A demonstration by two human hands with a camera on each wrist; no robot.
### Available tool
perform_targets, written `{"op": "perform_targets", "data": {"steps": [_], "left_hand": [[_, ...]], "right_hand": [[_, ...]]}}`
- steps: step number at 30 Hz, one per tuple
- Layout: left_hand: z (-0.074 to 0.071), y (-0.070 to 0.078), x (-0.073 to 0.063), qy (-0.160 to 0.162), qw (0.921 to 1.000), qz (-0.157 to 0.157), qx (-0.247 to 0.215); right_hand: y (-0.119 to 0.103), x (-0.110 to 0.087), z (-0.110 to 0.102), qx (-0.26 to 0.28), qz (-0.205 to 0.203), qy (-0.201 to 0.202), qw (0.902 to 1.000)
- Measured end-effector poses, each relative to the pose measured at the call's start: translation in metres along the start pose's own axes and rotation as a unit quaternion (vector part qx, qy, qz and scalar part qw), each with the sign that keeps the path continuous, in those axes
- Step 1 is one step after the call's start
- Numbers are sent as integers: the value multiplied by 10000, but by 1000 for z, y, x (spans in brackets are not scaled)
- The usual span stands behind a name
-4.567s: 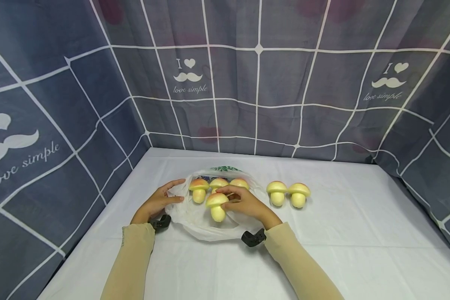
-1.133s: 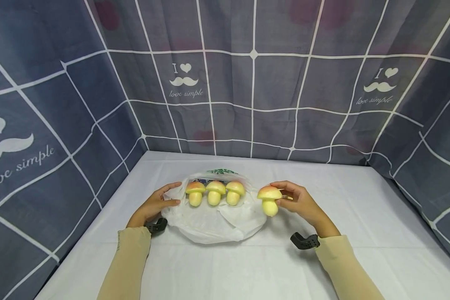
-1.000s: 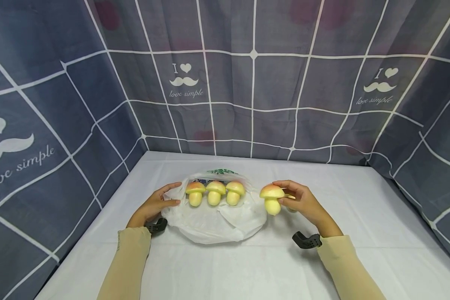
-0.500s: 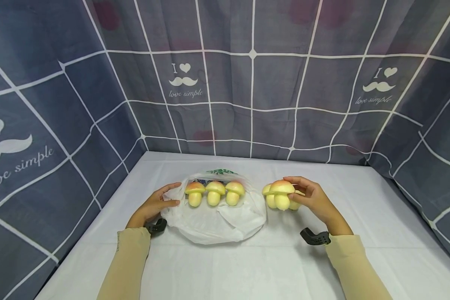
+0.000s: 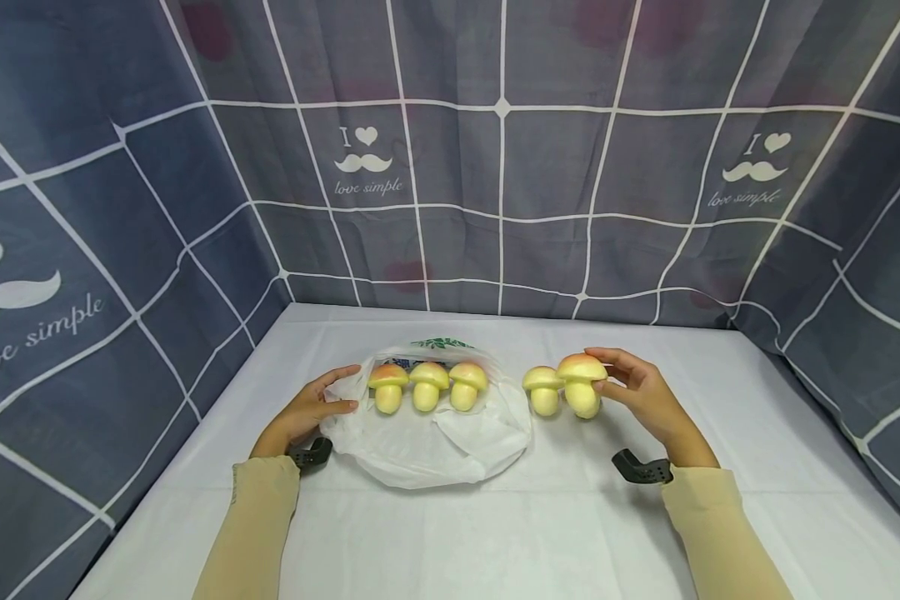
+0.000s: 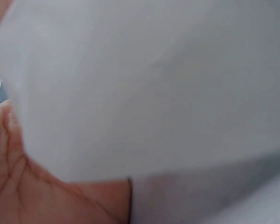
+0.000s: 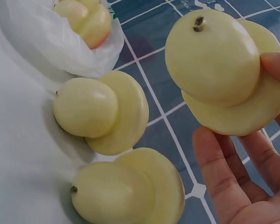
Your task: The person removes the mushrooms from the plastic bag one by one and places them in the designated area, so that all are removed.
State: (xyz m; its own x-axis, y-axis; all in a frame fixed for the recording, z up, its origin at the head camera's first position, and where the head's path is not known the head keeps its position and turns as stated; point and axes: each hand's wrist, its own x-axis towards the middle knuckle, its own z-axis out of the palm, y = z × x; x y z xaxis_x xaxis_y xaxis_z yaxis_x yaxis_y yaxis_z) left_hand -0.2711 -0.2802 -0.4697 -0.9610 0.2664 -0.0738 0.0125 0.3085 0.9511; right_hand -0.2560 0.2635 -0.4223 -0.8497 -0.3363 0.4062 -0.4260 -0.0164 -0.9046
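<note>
My right hand (image 5: 648, 404) pinches a yellow toy mushroom (image 5: 582, 392) with an orange-tinged cap, thumb on one side and fingers on the other. Beside it a second mushroom (image 5: 544, 396) stands upright on the table. The right wrist view shows one more standing mushroom (image 7: 116, 193), hidden behind the held one in the head view. The held mushroom is above these two. Three mushrooms (image 5: 428, 392) stand in a row inside the mouth of a white plastic bag (image 5: 420, 467). My left hand (image 5: 300, 417) holds the bag's left edge between thumb and fingers; white plastic fills most of the left wrist view.
A white cloth covers the table (image 5: 495, 550). A dark checked curtain (image 5: 547, 167) with white lines rises behind and at both sides. Black wrist cameras (image 5: 641, 468) sit on both wrists, the left one close to the bag.
My right hand has carried a mushroom out of the bag and rightward, past its right edge, to the standing mushrooms. My left hand has stayed at the bag's left edge.
</note>
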Motion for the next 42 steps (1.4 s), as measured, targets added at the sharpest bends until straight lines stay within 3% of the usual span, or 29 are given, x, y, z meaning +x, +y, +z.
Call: {"op": "perform_targets", "data": {"steps": [19,28,42], "left_hand": [[0,0,2,-82,9999,18,-76],[0,-1,0,-119,9999,39,-64],[1,-2,0,-85,9998,9,-161]], "right_hand": [[5,-9,-21,713,17,559,9959],[13,-18,-33,1000,-43,641,9929],[25,-32,-48,1132,358,1118,9866]]}}
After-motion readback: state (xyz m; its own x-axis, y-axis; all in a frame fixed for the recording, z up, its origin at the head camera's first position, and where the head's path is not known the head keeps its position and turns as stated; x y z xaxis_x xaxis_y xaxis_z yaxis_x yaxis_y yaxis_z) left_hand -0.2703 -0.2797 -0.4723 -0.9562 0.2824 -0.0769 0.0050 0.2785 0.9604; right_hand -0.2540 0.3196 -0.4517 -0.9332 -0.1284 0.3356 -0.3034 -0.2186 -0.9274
